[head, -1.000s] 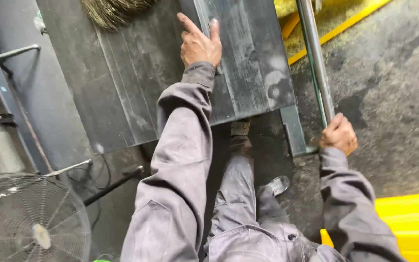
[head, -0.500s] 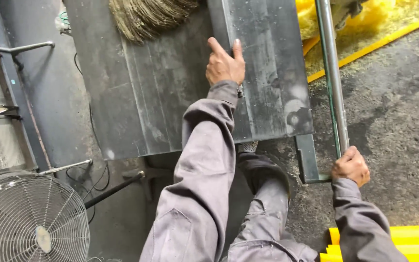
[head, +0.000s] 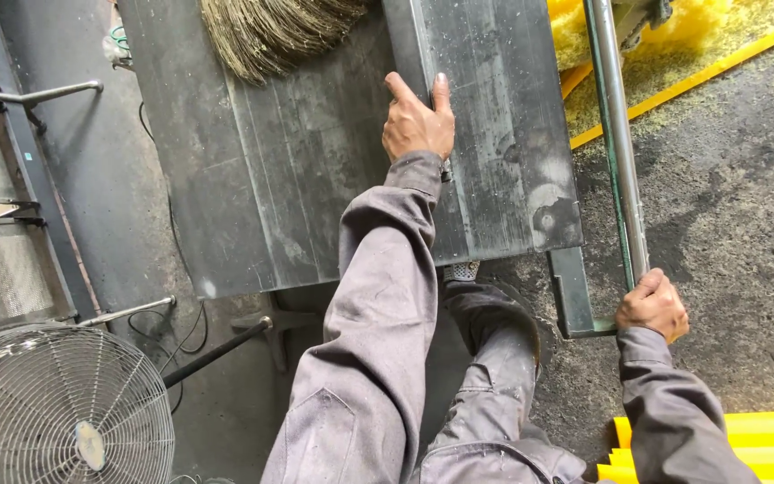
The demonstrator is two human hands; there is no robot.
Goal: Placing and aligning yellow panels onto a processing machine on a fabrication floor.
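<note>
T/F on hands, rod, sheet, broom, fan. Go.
1. The left hand rests on the grey metal sheet. True.
2. The right hand hangs free, touching nothing. False: its grip closes on the metal rod.
3. The broom head lies at the sheet's far end. True.
4. The wire-guard fan stands on the sheet. False: it sits on the floor, lower left.

straw broom (head: 270, 31) top | wire-guard fan (head: 55, 408) bottom left | yellow slats (head: 763, 439) bottom right
</note>
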